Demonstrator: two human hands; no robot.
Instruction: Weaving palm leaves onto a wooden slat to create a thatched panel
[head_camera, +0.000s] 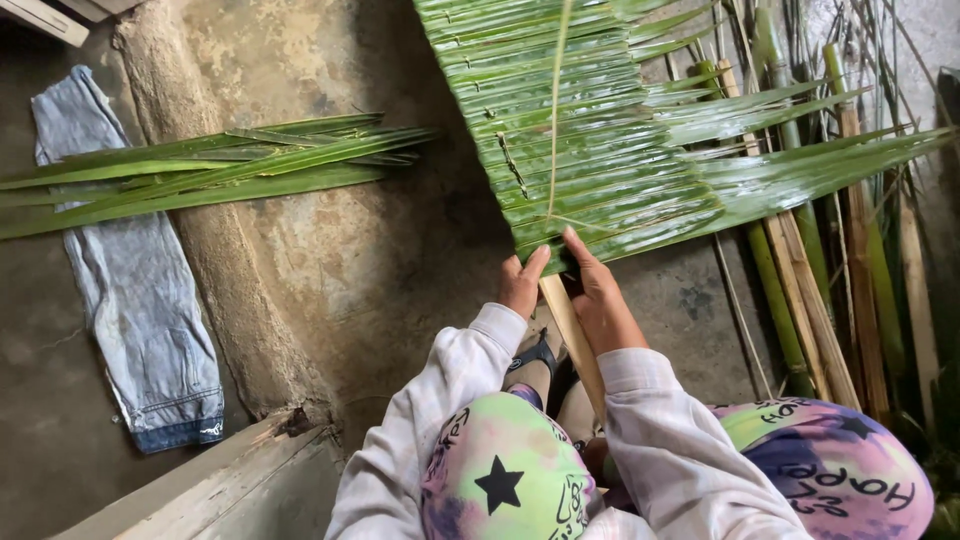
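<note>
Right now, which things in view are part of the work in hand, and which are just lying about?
In hand: woven leaf panel; wooden slat under it; left hand; right hand.

Lying about: loose palm leaves; denim garment; bamboo poles; wooden plank.
</note>
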